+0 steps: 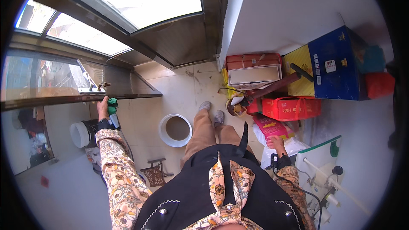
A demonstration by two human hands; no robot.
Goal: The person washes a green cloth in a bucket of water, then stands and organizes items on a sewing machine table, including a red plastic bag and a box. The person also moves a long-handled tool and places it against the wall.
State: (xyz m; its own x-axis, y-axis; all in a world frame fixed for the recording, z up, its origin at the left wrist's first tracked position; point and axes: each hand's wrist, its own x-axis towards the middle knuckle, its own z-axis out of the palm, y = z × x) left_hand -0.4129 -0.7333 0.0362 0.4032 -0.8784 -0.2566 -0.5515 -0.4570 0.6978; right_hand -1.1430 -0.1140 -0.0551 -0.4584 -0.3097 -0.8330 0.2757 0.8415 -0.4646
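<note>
At the edge of a glass-paned door (140,95), just below its lock and handle (92,90), is my left hand (102,108). A bunched green cloth (112,106) is gripped in it against the door edge. My right hand (276,144) is low at my right side with curled fingers, overlapping a pink printed bag (271,127) in the view. I cannot tell whether it touches the bag. A white bucket (162,135) stands on the tiles left of my feet, with something brownish-grey inside that may be water.
Red boxes (290,108), a blue-and-yellow carton (334,65) and an open shallow box (255,74) are stacked along the right wall. A small folding stool (155,175) and a dark bucket with a white rim (78,134) stand at left. A green-edged white board (319,153) is at lower right.
</note>
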